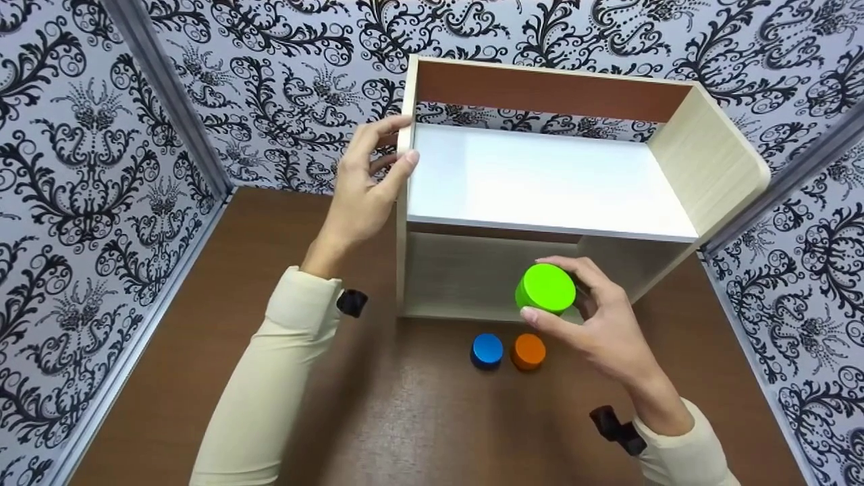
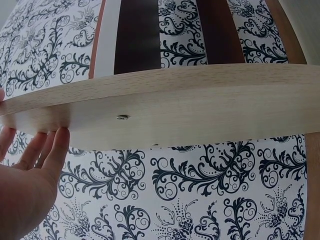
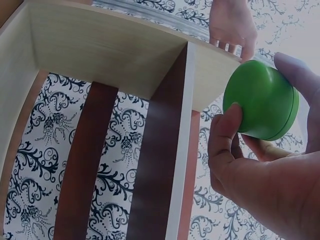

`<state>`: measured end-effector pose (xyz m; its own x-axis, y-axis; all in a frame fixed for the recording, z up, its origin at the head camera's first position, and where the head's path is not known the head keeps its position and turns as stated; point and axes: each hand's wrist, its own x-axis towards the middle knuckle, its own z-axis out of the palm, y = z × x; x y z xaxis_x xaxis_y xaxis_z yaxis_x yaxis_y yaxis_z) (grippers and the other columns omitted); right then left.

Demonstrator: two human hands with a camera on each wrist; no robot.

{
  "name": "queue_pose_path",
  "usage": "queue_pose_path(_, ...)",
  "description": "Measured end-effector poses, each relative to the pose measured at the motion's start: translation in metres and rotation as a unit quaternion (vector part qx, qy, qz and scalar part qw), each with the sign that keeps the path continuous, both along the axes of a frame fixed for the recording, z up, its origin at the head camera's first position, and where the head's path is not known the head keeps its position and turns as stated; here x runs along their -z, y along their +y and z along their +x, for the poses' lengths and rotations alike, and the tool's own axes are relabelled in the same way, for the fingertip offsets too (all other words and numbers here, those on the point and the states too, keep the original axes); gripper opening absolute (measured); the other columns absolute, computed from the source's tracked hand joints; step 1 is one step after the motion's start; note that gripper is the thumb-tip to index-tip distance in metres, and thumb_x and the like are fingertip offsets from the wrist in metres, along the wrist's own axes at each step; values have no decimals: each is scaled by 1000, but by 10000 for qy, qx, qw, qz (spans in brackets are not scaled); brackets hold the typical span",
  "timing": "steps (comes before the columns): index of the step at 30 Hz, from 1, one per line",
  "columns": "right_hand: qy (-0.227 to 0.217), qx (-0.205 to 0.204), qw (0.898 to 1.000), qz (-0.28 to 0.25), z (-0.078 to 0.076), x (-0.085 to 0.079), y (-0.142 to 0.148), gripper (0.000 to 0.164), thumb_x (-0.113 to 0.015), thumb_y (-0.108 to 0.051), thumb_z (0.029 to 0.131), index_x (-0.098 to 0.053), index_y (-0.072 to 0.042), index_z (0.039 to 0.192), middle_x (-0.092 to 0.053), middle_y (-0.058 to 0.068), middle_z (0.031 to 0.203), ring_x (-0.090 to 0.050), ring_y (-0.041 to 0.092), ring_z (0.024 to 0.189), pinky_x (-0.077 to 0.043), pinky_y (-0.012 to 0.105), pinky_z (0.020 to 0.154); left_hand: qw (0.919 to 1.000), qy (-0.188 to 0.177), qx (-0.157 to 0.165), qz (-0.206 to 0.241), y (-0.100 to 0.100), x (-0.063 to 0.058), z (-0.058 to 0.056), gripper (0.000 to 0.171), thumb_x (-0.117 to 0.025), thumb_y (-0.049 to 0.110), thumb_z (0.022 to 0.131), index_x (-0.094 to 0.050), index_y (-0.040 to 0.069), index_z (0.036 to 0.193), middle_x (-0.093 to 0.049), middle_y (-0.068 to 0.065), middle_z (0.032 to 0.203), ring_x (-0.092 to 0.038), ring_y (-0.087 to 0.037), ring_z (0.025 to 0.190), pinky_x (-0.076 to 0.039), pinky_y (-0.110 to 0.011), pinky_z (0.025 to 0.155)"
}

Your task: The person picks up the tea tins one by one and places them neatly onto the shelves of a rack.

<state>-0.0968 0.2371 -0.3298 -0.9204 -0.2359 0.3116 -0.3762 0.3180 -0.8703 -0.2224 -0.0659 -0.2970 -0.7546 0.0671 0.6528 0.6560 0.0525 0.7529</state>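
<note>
My right hand (image 1: 607,327) holds a round green lidded container (image 1: 548,289) between thumb and fingers, in front of the small wooden shelf unit (image 1: 553,179). A seam runs round the green container (image 3: 261,100) in the right wrist view. My left hand (image 1: 368,179) grips the front edge of the unit's left side panel (image 1: 407,135). Its fingers press on the panel's outer face in the left wrist view, with the thumb at the other side. A blue round container (image 1: 487,351) and an orange one (image 1: 528,352) stand side by side on the brown table, before the unit.
The unit has a white upper shelf (image 1: 540,179) and a lower compartment (image 1: 472,277). Its back is partly open between brown slats (image 3: 75,170). Patterned wall panels (image 1: 283,74) with grey metal edge strips (image 1: 169,94) surround the brown table (image 1: 405,418).
</note>
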Motion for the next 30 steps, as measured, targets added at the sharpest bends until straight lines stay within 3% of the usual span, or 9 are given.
queue_pose_path(18, 69, -242, 9997, -50, -7, -14, -11, 57, -84, 0, 80, -63, -11, 131, -57, 8, 120, -61, 28, 102, -57, 26, 95, 10000, -25, 38, 45, -1, -1, 0, 41, -62, 6, 98, -55, -3, 138, -51, -14, 125, -55, -23, 120, -52, -33, 105)
queue_pose_path(30, 139, -376, 9992, -51, -14, -29, -18, 56, -82, 2, 81, -61, -6, 132, -57, 7, 124, -61, 30, 102, -58, 27, 95, 9999, 1, 97, 49, -1, -1, 0, 41, -62, 5, 98, -55, -3, 137, -51, -15, 125, -54, -27, 121, -53, -34, 105)
